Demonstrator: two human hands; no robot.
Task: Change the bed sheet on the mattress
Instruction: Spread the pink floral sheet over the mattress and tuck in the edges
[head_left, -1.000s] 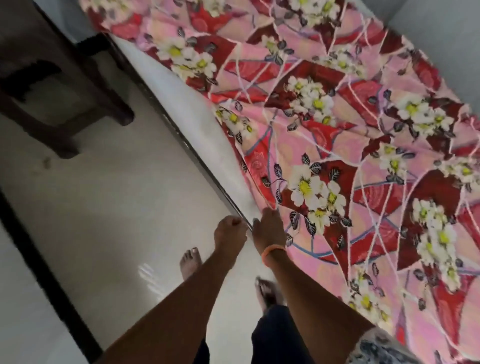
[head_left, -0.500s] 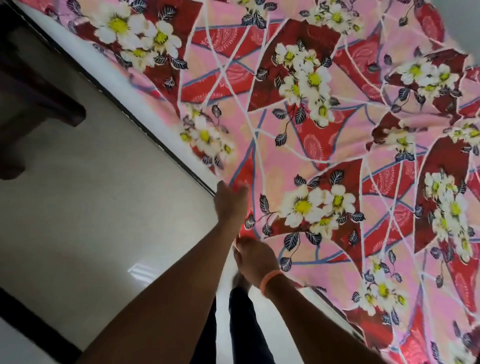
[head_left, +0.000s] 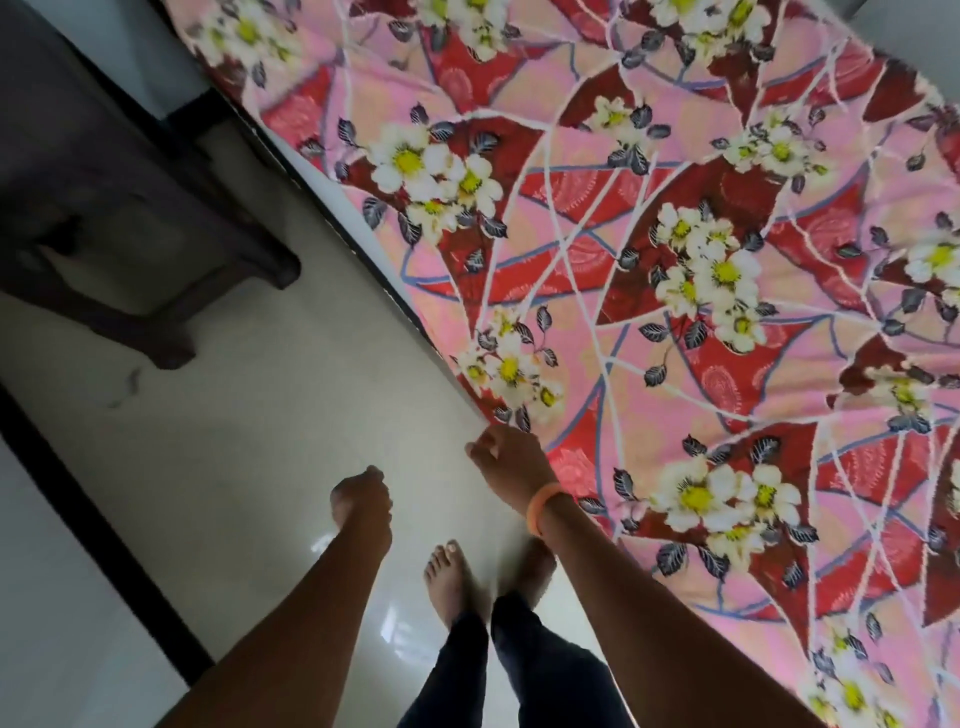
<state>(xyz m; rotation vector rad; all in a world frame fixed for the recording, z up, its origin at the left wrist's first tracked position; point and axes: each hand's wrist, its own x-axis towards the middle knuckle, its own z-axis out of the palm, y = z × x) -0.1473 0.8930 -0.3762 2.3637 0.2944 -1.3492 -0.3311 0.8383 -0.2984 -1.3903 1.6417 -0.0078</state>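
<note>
One bed sheet (head_left: 649, 312), pink and red with white flowers, is spread over the bed and fills the right of the view; its top and right run out of frame. A pale strip of mattress (head_left: 332, 192) shows along its near edge, the rest hidden under the cloth. The right hand (head_left: 511, 457), with an orange band (head_left: 543, 506) at the wrist, has its grip curled at the sheet's edge; whether it actually pinches cloth I cannot tell. The left hand (head_left: 361, 501) hangs apart over the floor (head_left: 234, 467), fingers curled, nothing in it. Two bare feet below. One dark piece of furniture (head_left: 104, 197) upper left, partly cut off.
</note>
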